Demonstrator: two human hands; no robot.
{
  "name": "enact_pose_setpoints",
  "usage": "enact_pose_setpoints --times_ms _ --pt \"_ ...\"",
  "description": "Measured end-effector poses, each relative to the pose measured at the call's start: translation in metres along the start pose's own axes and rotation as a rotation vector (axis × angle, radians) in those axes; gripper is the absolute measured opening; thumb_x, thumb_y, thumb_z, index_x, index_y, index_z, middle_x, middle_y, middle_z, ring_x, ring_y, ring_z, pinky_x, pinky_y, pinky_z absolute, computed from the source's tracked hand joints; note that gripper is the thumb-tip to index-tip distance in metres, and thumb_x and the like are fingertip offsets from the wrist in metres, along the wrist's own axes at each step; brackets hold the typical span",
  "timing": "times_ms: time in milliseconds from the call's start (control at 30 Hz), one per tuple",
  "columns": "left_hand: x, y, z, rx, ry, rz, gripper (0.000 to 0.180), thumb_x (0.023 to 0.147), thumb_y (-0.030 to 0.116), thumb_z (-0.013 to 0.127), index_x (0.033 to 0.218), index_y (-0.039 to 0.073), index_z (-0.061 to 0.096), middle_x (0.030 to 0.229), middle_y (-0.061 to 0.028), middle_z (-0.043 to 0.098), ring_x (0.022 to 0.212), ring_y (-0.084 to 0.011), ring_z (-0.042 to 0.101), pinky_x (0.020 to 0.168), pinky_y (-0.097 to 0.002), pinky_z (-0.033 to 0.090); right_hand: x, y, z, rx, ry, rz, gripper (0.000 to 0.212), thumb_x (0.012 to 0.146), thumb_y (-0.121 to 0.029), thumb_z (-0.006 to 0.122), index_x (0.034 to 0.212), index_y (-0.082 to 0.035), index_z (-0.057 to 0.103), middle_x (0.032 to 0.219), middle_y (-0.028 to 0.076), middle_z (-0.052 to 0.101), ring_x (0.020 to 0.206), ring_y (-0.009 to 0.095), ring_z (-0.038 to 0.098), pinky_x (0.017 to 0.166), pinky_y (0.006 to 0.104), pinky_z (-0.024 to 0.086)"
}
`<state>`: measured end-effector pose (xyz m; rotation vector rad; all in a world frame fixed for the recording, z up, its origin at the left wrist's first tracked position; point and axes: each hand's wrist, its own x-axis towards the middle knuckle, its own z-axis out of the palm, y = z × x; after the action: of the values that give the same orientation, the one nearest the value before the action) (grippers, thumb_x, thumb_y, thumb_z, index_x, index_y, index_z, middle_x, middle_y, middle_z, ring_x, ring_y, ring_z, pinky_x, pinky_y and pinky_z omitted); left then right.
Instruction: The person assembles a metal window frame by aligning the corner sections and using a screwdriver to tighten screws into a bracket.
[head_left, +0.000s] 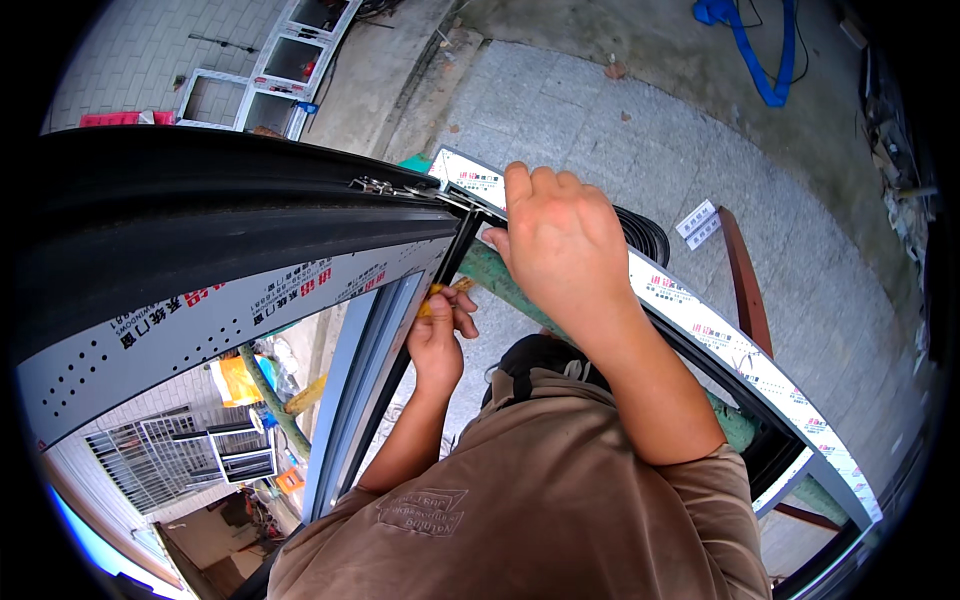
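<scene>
My right hand [565,240] is curled over the film-covered bar of a window frame [700,325], close to its corner. My left hand [438,335] is closed lower down, beside the upright edge of the open window sash [370,350]. Between its fingers shows a small yellow object [430,298]; its kind is hidden by the fingers. A metal hinge arm [385,188] runs along the sash's dark edge and meets the frame near my right hand. Printed protective film covers the pale faces of sash and frame.
A green pipe [500,280] passes below the frame. A coil of black rubber strip [643,235] lies behind it on the paving, near a brown bar [742,280]. A blue strap [755,60] lies far right; other white frames [270,85] lie far left.
</scene>
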<state>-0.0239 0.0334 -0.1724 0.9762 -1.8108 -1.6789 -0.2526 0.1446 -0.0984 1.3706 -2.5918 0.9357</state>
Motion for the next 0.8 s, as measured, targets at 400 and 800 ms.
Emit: enact_pose_setpoints --times_ms 400,800 --pt "-0.0011 0.0041 0.0019 0.029 0.015 0.008 0.041 0.124 0.043 0.049 0.122 0.004 0.061 0.098 -0.0117 0.072 0.066 -0.0156 0.062 0.066 -0.0298 0.052 -0.0006 0.0 -0.0018 0.015 -0.01 0.005 0.053 0.09 -0.041 0.087 0.117 0.0 0.069 0.094 0.007 0.071 0.092 0.024 0.072 0.079 0.0361 0.054" --pt "-0.0012 0.0049 0.0041 0.03 0.021 0.015 0.04 0.124 0.044 0.05 0.12 0.005 0.062 0.097 -0.0121 0.072 0.065 -0.0155 0.061 0.066 -0.0301 0.052 -0.0002 0.0011 -0.0031 0.031 -0.016 0.007 0.05 0.09 -0.041 0.086 0.115 -0.002 0.069 0.094 0.007 0.07 0.093 0.023 0.072 0.08 0.0357 0.054"
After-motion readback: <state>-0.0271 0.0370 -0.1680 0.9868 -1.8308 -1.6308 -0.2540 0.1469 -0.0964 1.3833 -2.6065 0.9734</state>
